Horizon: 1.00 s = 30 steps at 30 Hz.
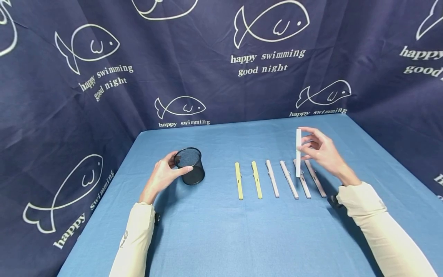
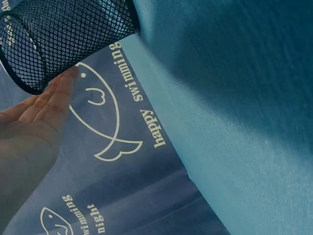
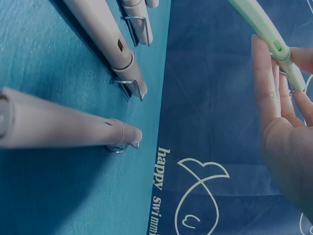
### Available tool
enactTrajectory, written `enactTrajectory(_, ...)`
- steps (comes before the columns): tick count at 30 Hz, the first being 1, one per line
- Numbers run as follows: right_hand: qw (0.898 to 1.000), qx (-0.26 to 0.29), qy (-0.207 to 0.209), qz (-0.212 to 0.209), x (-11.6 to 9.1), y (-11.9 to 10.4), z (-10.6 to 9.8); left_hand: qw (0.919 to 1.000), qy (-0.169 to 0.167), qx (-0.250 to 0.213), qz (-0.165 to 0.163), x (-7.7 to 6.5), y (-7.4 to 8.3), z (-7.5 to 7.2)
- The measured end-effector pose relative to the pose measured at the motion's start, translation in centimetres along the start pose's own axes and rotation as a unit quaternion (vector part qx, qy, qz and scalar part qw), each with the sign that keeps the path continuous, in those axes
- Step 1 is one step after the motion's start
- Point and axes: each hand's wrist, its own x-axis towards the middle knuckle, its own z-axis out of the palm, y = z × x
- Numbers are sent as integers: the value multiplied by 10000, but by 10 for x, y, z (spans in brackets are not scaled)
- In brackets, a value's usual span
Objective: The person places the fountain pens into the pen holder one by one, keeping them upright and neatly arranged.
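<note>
At the left of the table, my left hand point(image 1: 163, 174) grips a black mesh pen holder point(image 1: 194, 174) around its rim, thumb in front and fingers behind. The holder stands upright on the cloth; its mesh wall point(image 2: 73, 36) also shows in the left wrist view. On the right, my right hand point(image 1: 322, 152) pinches a pen point(image 1: 298, 161) between thumb and fingers, held roughly upright above the row of pens. It looks almost white from the head but pale green in the right wrist view, where its clip end point(image 3: 281, 49) sits among the fingers.
Two yellow pens point(image 1: 239, 181) lie in the middle of the blue table point(image 1: 221, 234). Several pinkish pens point(image 1: 272, 179) continue the row to the right, some beneath my right hand. A dark blue fish-print curtain point(image 1: 214, 77) surrounds the table at the back and sides.
</note>
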Motion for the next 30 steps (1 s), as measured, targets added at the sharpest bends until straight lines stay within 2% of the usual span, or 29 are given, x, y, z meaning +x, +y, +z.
enactTrajectory(15, 9997, -230, 18, 40, 4, -4, 14, 9999, -41, -98, -40, 0, 0, 0)
enactTrajectory(24, 9999, 83, -49, -120, 6, -3, 19, 10000, -1, -77, 30, -1, 0, 0)
enactTrajectory(30, 9998, 109, -88, -132, 8, -4, 25, 10000, -11, -57, 21, -1, -1, 0)
